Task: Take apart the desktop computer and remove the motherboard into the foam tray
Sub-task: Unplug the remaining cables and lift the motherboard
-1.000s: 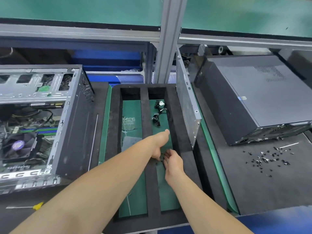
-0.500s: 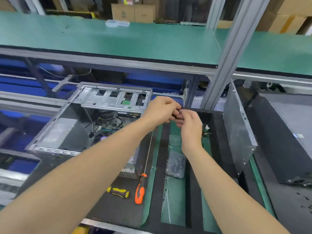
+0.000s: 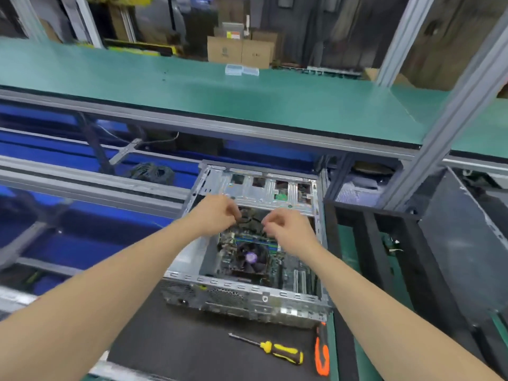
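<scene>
The left hand (image 3: 217, 213) and right hand (image 3: 288, 229) were curled over dark cables in the open computer case (image 3: 247, 292); whether either grip pinched one could not be told. The motherboard (image 3: 253, 257) lay flat inside, long axis toward the counter's far edge. The foam tray (image 3: 368, 243), at right, awaited it.

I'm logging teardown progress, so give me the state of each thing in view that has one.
Computer case: side open, lying flat.
Motherboard: still inside the case.
Left hand: fingers curled, over the case.
Right hand: fingers curled, over the case.
Yellow screwdriver: lying unused.
Orange screwdriver: lying unused.
</scene>
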The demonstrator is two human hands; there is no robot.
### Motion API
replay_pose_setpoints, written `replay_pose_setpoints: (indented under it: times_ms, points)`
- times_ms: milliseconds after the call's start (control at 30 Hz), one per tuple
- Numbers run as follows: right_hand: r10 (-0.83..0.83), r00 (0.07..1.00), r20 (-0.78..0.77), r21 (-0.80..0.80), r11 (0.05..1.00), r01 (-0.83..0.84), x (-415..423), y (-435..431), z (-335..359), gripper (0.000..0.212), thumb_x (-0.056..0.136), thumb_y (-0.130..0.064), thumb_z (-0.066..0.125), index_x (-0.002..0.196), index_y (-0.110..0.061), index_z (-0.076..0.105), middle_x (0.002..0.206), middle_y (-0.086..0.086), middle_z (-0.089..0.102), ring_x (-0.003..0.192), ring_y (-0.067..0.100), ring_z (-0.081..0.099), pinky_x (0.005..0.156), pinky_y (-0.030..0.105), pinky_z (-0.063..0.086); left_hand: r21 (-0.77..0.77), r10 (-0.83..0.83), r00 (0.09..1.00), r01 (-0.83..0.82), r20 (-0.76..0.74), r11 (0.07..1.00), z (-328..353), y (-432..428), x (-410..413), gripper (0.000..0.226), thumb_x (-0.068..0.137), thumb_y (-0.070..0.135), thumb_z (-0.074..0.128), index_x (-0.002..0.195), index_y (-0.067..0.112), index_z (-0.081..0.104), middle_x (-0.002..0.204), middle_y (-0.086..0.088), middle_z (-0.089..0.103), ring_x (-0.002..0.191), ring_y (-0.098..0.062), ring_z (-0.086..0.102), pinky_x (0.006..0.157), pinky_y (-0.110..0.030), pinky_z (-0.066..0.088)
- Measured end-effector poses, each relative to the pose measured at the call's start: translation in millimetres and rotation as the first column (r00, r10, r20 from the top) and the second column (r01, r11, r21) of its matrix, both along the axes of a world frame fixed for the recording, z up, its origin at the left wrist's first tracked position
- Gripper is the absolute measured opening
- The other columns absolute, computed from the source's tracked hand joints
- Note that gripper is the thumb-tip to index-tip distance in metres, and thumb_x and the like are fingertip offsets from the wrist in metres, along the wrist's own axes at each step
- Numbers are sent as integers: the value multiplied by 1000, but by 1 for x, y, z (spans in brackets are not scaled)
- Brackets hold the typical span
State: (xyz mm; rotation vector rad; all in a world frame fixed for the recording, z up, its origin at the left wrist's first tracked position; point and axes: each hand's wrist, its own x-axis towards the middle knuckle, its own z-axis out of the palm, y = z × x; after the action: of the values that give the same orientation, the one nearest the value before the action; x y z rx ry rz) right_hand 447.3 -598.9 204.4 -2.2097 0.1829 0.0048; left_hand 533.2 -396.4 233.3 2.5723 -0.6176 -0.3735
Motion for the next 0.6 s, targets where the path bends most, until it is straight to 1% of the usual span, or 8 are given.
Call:
replay_pose_setpoints:
  times_ms: [33, 100, 167, 233, 300, 367, 467, 600]
  points:
    - [70, 995, -72, -120, 990, -79, 3, 3, -6, 16, 90, -25, 70, 106, -30, 73, 103, -10, 75, 97, 10, 70, 93, 35, 56, 56, -73, 997, 73, -1, 996, -7, 6, 6, 25, 95, 11, 62, 110, 21, 79, 110, 3, 76, 99, -12, 68, 85, -20, 49]
    - [234, 933, -274, -277, 910, -309, 7, 7, -18, 57, 77, -39, 75, 131, -27, 62, 128, -5, 66, 118, 15, 62, 100, 32, 49, 155, -196, 980, 198, -34, 968, -20, 11, 16, 30, 94, 11, 61, 117, 21, 76, 118, 3, 74, 104, -12, 66, 91, -22, 50]
    - [331, 829, -450, -356, 785, -506, 11, 13, -30, 98, 66, -55, 79, 151, -23, 40, 144, 3, 49, 130, 23, 51, 104, 37, 45, 213, -263, 960, 277, -94, 937, -30, 9, 23, 36, 92, 11, 59, 123, 24, 72, 122, 3, 72, 108, -15, 66, 96, -31, 54]
    - [315, 790, -526, -393, 733, -555, 14, 20, -43, 119, 66, -59, 86, 158, -23, 21, 152, 5, 41, 135, 28, 47, 110, 45, 45, 230, -288, 945, 318, -155, 920, -35, 3, 29, 41, 90, 12, 59, 126, 28, 69, 124, 5, 70, 109, -17, 66, 96, -37, 56]
    - [279, 810, -516, -469, 699, -540, 16, 28, -56, 121, 66, -60, 88, 157, -21, 19, 152, 8, 41, 135, 31, 48, 109, 47, 48, 274, -310, 931, 355, -193, 894, -37, -4, 34, 48, 87, 12, 61, 131, 30, 65, 128, 5, 67, 112, -19, 65, 96, -39, 57]
    - [263, 837, -480, -537, 666, -517, 19, 35, -65, 116, 65, -60, 89, 151, -18, 26, 146, 10, 46, 129, 32, 50, 104, 46, 50, 337, -318, 925, 374, -210, 864, -42, -11, 38, 52, 85, 12, 64, 134, 30, 64, 129, 3, 66, 110, -22, 66, 93, -41, 58]
    - [274, 852, -447, -548, 669, -503, 23, 37, -66, 109, 63, -58, 91, 144, -15, 32, 131, 10, 56, 116, 32, 56, 94, 44, 55, 423, -276, 942, 332, -189, 843, -47, -14, 38, 45, 83, 15, 63, 124, 32, 70, 123, 1, 68, 101, -26, 68, 87, -41, 60]
    - [269, 886, -376, -570, 687, -451, 20, 34, -65, 106, 60, -55, 90, 143, -21, 34, 119, 4, 56, 108, 29, 57, 81, 41, 56, 493, -242, 967, 249, -79, 834, -52, -14, 32, 33, 88, 15, 58, 112, 32, 73, 111, 0, 69, 93, -29, 68, 83, -42, 60]
